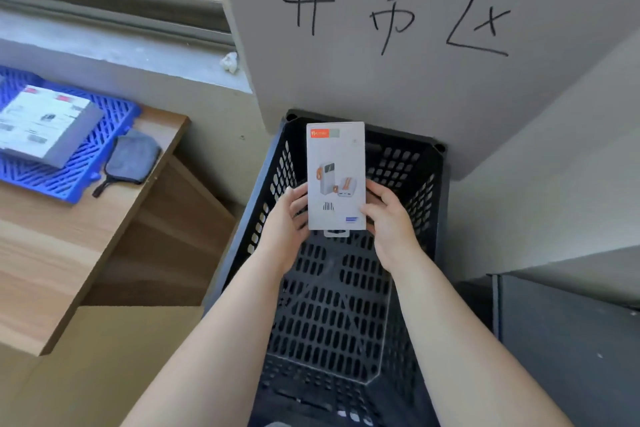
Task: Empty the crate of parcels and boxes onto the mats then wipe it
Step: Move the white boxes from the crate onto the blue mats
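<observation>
While both bare forearms reach forward over the black crate, the left hand and the right hand hold a white box between them, each gripping one long edge near its lower end, fingers curled round the sides. The box stands upright with its printed face toward the camera, an orange label at its top corner and a small barcode lower down, and it hangs above the crate's open inside. The crate sits on the floor against a grey wall marked with large black handwritten characters; its perforated bottom shows bare below the hands. To the right of the crate stands a dark grey cabinet. To the left is a wooden table, and on its far part lies a blue mat with a latticed surface. A flat grey-and-white box rests on that mat. Just beside the mat's right edge, on the table, lies a grey cloth. Beyond the table runs a window sill.
</observation>
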`<state>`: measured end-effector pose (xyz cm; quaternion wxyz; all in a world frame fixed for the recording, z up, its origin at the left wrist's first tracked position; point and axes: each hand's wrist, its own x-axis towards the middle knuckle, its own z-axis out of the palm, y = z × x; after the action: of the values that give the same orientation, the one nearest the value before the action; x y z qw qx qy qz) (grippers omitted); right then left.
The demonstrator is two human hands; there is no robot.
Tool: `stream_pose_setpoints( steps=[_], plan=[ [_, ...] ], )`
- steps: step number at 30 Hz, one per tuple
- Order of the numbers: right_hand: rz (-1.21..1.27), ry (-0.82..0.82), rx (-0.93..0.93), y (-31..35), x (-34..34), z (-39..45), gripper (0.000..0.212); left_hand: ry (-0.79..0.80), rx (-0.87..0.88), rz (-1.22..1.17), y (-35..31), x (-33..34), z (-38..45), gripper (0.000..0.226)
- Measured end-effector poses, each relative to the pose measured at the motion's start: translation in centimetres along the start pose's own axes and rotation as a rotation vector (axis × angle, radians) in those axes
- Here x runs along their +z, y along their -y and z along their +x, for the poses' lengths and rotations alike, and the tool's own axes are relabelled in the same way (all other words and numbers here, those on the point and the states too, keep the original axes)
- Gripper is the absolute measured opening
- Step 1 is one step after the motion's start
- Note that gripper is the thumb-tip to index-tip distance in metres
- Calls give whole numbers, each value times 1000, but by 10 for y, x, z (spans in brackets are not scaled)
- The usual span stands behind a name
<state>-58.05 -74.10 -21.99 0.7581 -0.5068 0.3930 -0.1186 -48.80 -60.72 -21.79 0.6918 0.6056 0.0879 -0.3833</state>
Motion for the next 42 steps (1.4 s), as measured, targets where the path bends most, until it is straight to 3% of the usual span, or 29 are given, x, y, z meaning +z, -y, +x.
stream_pose_setpoints(
  steps=[7,13,21,28,34,42],
  plan=[
    [-23,157,-105,32,41,-35,43,-12,80,-174,-49,-36,-49,62],
    [-59,356,-197,51,105,-65,40,-18,217,-110,-97,-95,-98,24],
    [-150,589,-251,26,226,-100,44,-135,249,-259,-127,-221,-140,31],
    [-302,627,-224,-30,385,-146,46,-247,227,-318,-147,-388,-170,30],
    [-218,650,-97,-86,501,-179,45,-266,227,-274,-173,-523,-186,34],
    [-219,614,-19,-99,586,-169,50,-214,204,-259,-217,-605,-159,36]
  ],
)
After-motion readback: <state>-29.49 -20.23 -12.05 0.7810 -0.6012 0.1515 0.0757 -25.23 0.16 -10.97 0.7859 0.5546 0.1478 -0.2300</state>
